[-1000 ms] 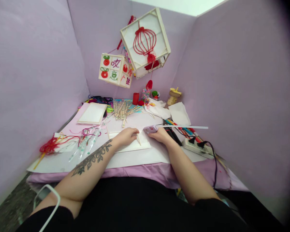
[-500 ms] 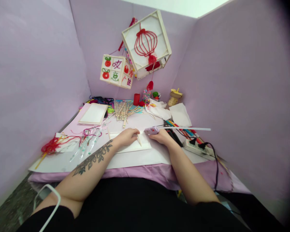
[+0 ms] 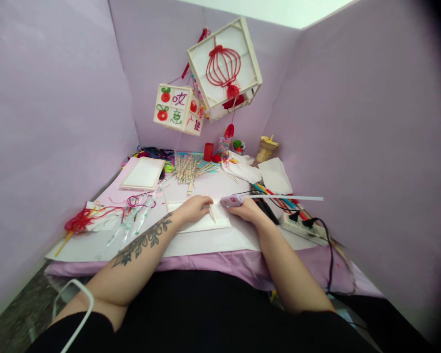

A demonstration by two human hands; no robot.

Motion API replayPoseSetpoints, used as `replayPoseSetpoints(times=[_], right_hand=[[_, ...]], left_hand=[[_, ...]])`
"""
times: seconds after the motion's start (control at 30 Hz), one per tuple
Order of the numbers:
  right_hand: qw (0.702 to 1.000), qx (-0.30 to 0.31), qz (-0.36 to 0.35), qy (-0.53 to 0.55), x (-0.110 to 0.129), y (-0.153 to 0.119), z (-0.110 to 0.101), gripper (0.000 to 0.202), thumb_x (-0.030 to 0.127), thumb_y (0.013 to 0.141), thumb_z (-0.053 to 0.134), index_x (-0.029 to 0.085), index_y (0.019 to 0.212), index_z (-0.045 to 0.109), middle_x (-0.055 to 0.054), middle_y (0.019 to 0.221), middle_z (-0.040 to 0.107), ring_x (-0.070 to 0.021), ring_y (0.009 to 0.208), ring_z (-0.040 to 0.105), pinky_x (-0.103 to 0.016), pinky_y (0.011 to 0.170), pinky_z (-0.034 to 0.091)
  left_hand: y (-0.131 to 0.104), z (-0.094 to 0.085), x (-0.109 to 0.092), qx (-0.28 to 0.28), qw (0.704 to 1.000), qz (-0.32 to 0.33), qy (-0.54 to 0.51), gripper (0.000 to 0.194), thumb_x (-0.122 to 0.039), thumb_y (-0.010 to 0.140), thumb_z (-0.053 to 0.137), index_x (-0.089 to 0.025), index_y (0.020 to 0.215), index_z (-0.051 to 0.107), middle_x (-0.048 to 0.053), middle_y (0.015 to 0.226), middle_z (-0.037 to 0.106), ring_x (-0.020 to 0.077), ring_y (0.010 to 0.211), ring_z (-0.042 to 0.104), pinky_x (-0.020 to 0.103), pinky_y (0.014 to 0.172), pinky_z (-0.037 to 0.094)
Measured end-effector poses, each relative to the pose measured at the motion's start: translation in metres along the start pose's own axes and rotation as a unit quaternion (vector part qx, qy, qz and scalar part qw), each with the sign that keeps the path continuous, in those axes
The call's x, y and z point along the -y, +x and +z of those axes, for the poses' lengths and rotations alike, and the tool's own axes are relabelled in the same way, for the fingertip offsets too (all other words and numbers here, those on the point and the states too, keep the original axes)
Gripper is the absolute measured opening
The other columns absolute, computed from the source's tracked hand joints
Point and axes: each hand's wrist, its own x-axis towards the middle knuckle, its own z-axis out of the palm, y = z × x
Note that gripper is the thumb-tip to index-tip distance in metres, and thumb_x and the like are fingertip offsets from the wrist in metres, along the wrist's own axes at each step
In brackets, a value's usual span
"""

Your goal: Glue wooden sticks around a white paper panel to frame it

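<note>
My left hand is closed around a thin wooden stick, which slants down over a white rectangular frame lying on the table. In my right hand is a pale purple glue gun, its front pointing left at the frame's upper right edge. A long white glue stick juts out to the right from the back of the gun. The two hands are a short way apart, and the fingertips of the left are partly hidden.
Behind the frame lies a pile of wooden sticks. Red yarn and clear plastic strips are at the left, with a power strip and black cable at the right. Two decorated box lanterns hang above the back.
The whole view has shifted very slightly. Both hands keep nearly the same place and hold on the stick and glue gun.
</note>
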Motion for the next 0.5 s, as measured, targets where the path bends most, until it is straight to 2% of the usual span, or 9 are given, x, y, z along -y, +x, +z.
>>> replayPoseSetpoints(times=[0.27,0.5], right_hand=[[1.0,0.002,-0.008,-0.001,-0.0016,0.0001,0.0014,0.025,0.035,0.069,0.064,0.017,0.085,0.07,-0.003,0.081,0.068,-0.0188,0.076,0.06,-0.024,0.065,0.041],[1.0,0.008,-0.017,0.005,-0.0003,-0.0024,0.0007,0.025,0.033,0.069,0.064,0.016,0.086,0.07,-0.004,0.083,0.069,-0.0189,0.077,0.061,-0.024,0.065,0.041]], left_hand=[[0.0001,-0.0038,-0.0025,0.005,1.0,-0.006,0.004,0.032,-0.017,0.08,0.055,-0.017,0.111,0.063,0.006,0.109,0.068,0.0203,0.099,0.062,0.029,0.091,0.046],[0.0001,-0.0063,-0.0034,0.005,1.0,-0.012,0.007,0.031,-0.017,0.08,0.054,-0.016,0.11,0.063,0.007,0.108,0.068,0.0207,0.099,0.062,0.029,0.09,0.046]])
